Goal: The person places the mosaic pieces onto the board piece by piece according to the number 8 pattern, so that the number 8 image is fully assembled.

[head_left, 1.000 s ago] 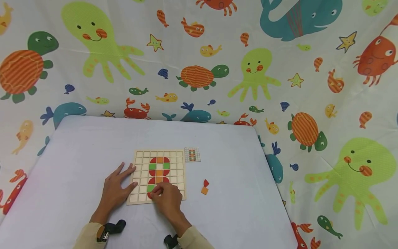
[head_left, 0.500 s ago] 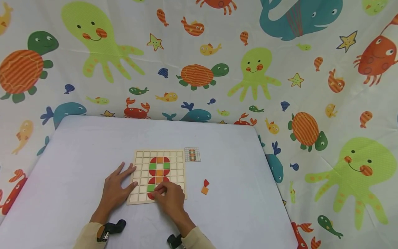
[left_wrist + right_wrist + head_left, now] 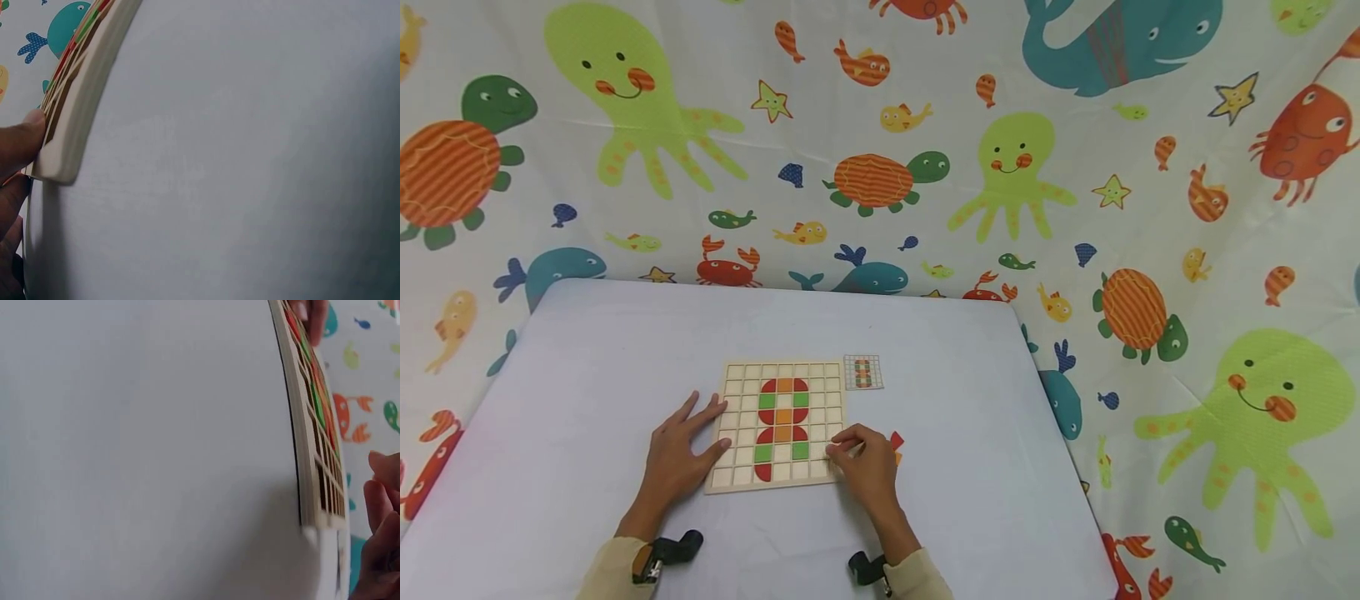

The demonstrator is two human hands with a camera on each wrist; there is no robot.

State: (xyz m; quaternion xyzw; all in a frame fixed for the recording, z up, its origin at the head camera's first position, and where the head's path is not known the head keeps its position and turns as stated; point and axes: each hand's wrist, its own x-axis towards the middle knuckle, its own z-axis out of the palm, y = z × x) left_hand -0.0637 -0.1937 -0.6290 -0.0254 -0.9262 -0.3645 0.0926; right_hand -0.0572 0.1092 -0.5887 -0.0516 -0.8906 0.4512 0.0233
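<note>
A wooden grid board (image 3: 741,477) lies on the white table, with red rounded, orange square and green square tiles set in its middle. The lowest tile is a red rounded tile (image 3: 763,473). At the board's left edge rests my left hand (image 3: 679,454), fingers spread; in the left wrist view its thumb (image 3: 25,140) touches the board's rim. My right hand (image 3: 868,471) hovers by the right edge, fingers loosely bent, with nothing visible between them. Just beyond it lie a loose red tile (image 3: 897,439) and an orange tile (image 3: 898,457), partly hidden by the hand.
A small card (image 3: 863,372) printed with a gridded pattern lies against the board's upper right corner. Behind the white table (image 3: 985,467) hangs a curtain (image 3: 917,75) printed with sea animals. Both wrists carry black camera mounts (image 3: 677,547).
My right hand has left the lower red tile and moved right, past the board's edge toward the loose tiles. The green tile it covered now shows. My left hand has stayed in place.
</note>
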